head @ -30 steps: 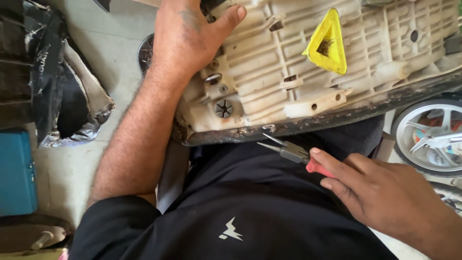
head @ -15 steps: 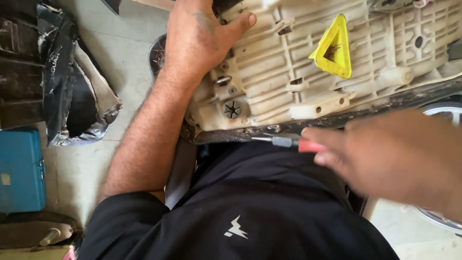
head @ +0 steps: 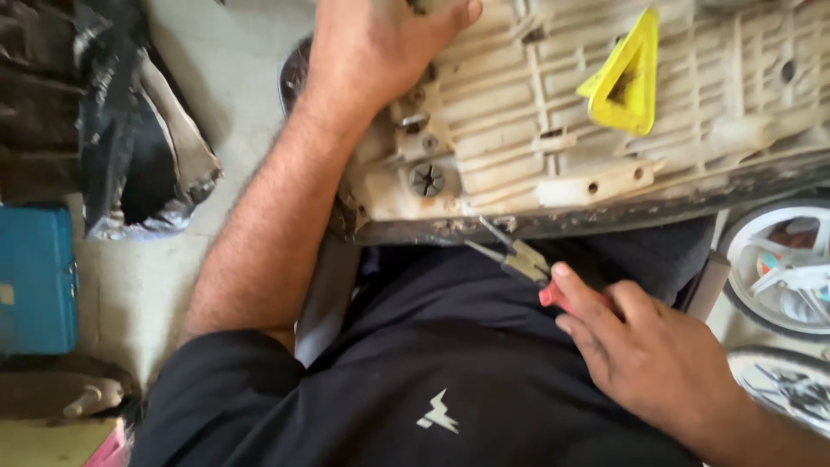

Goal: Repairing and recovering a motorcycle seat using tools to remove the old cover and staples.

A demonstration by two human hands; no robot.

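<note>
A dirty beige ribbed plastic seat base with a black lower edge rests against my lap, underside up. My left hand presses flat on its top left corner, fingers spread over the ribs. My right hand grips red-handled needle-nose pliers at the lower right. The plier tips touch the black edge just below a cross-head screw. A yellow triangular plastic piece is fixed to the base at the upper right.
A teal case lies on the concrete floor at the left, with a crumpled black plastic cover behind it. White spoked wheels stand at the right edge. A wooden-handled tool lies at the bottom left.
My right hand has swung from in front of the base's edge back down to the lower right, and the plier tips now point up-left at the black edge. The left hand stays on the base.
</note>
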